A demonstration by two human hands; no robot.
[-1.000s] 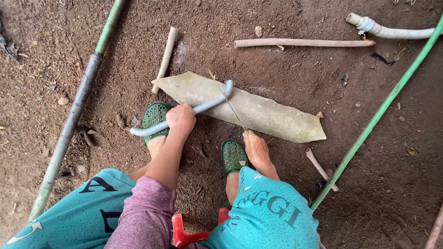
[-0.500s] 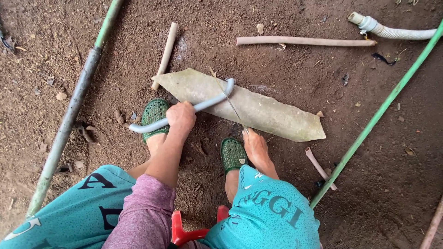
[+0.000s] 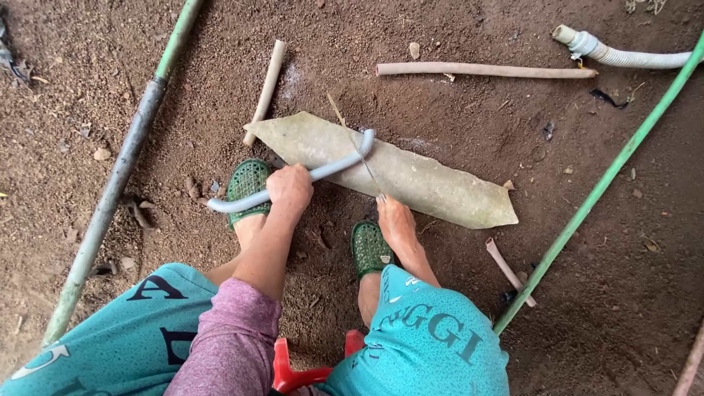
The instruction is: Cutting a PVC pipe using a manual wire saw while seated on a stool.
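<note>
A seated person works a curved tool across a flat stone slab on bare earth.

The left hand (image 3: 290, 189) has its fingers wrapped tight around the pale curved handle (image 3: 293, 183), whose far end lies on the long grey slab (image 3: 411, 176). The right hand (image 3: 396, 222) rests at the slab's near edge, fingers pinching a thin sliver (image 3: 356, 147) that slants across the stone. The slab lies on the dirt floor (image 3: 455, 308) just beyond two green sandals (image 3: 248, 183). Green poles (image 3: 601, 187), sticks (image 3: 484, 70) and a white hose (image 3: 623, 53) lie around; no container shows.
</note>
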